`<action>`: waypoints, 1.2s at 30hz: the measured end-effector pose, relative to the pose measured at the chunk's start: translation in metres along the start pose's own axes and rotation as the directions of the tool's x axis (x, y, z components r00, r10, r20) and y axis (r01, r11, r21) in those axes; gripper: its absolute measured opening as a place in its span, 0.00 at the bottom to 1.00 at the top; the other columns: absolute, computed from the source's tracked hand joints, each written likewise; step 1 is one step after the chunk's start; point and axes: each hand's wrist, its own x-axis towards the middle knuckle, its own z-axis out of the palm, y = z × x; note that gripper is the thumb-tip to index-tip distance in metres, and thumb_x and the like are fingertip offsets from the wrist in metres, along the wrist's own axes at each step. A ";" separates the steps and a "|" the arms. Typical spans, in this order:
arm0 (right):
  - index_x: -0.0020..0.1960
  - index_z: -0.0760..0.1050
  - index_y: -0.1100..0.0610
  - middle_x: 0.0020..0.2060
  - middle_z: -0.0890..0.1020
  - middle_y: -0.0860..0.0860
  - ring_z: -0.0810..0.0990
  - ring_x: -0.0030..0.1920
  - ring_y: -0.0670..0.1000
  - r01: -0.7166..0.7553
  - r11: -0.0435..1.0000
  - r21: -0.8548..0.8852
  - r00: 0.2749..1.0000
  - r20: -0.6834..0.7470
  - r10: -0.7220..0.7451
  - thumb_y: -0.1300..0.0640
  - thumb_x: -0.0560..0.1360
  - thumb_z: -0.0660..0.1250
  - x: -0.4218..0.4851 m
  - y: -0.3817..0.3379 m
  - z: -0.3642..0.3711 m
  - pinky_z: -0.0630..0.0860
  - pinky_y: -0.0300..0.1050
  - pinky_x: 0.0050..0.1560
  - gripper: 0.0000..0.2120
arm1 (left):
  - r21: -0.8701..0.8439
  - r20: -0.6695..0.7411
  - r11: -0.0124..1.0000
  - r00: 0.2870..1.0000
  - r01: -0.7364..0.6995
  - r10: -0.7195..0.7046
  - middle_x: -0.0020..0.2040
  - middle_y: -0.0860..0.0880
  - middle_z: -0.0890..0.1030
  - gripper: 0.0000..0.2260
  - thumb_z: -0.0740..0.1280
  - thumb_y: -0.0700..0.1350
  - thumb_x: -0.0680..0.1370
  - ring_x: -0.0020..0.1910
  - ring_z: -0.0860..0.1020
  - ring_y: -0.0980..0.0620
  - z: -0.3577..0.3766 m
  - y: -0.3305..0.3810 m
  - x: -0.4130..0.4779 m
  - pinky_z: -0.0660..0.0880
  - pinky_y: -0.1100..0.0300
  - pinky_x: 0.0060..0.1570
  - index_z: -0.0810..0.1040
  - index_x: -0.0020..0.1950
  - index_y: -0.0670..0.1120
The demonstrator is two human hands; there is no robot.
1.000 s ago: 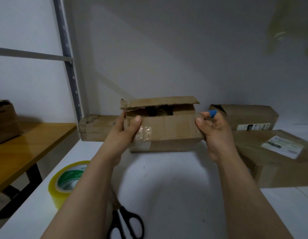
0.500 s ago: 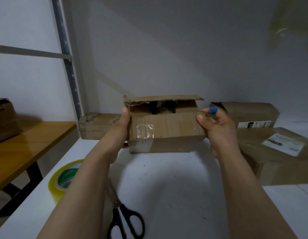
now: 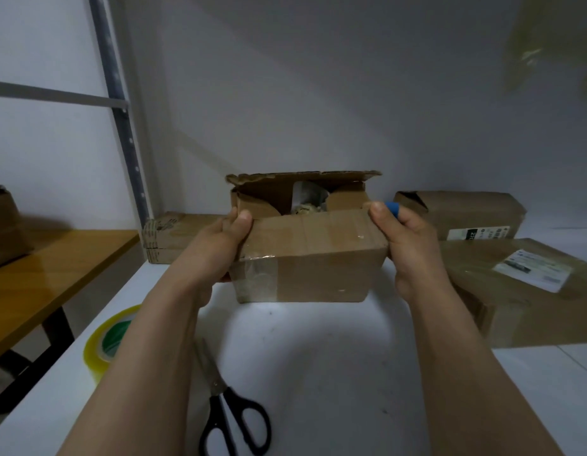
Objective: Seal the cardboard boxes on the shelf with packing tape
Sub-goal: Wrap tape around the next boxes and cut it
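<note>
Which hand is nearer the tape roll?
Left. Left hand grips the box at its left end, above the tape roll; right hand grips the opposite end.

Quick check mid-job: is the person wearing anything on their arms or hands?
No sleeves, gloves or watch show: both forearms are bare to the frame's edge. The left hand wears nothing. The right hand has a blue cover, cap or tape, on one fingertip.

The open brown cardboard box (image 3: 313, 258) looks matt and creased, patched with glossy clear tape. The white shelf board (image 3: 335, 357) is smooth; the yellowish translucent plastic tape roll (image 3: 103, 343) shines. The orange-brown wooden table (image 3: 55, 274) has a glossy varnish.
</note>
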 end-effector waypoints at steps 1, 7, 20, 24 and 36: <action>0.52 0.83 0.50 0.42 0.86 0.45 0.84 0.44 0.45 -0.012 1.000 -0.002 1.000 0.021 0.012 0.47 0.78 0.69 0.000 0.001 0.000 0.80 0.45 0.49 0.09 | -0.003 0.011 1.000 1.000 0.007 -0.007 0.55 0.51 0.82 0.15 0.58 0.60 0.83 0.52 0.80 0.50 0.000 0.001 -0.001 0.76 0.55 0.45 0.76 0.65 0.56; 0.54 0.80 0.48 0.50 0.85 0.50 0.83 0.52 0.51 -0.041 0.999 -0.005 0.999 -0.026 0.040 0.47 0.78 0.69 0.001 0.004 -0.002 0.80 0.52 0.57 0.08 | -0.185 0.136 0.978 0.983 -0.094 0.121 0.64 0.46 0.76 0.21 0.66 0.40 0.81 0.60 0.79 0.41 -0.023 -0.001 -0.002 0.81 0.46 0.53 0.67 0.72 0.51; 0.55 0.81 0.45 0.52 0.85 0.50 0.83 0.54 0.54 -0.048 0.998 0.028 0.995 -0.085 0.051 0.45 0.77 0.70 0.003 0.006 -0.006 0.79 0.62 0.61 0.09 | -0.105 0.140 0.948 0.940 -0.299 0.312 0.49 0.46 0.77 0.28 0.68 0.29 0.76 0.51 0.82 0.47 -0.025 -0.011 -0.002 0.82 0.54 0.52 0.74 0.70 0.53; 0.56 0.81 0.44 0.51 0.85 0.48 0.83 0.54 0.52 -0.033 0.999 0.023 0.996 -0.081 0.034 0.46 0.78 0.69 0.005 0.008 -0.007 0.79 0.61 0.61 0.08 | -0.045 0.097 0.934 0.929 -0.354 0.357 0.49 0.45 0.76 0.29 0.68 0.28 0.76 0.56 0.81 0.51 -0.021 -0.008 -0.005 0.80 0.59 0.52 0.74 0.70 0.56; 0.59 0.81 0.47 0.51 0.85 0.48 0.84 0.54 0.52 0.007 0.999 0.040 0.998 -0.065 -0.004 0.50 0.78 0.69 0.005 0.006 -0.004 0.81 0.54 0.55 0.10 | -0.066 0.172 0.942 0.926 -0.330 0.337 0.60 0.50 0.83 0.37 0.66 0.24 0.75 0.61 0.81 0.50 -0.012 -0.013 -0.003 0.80 0.54 0.56 0.66 0.75 0.57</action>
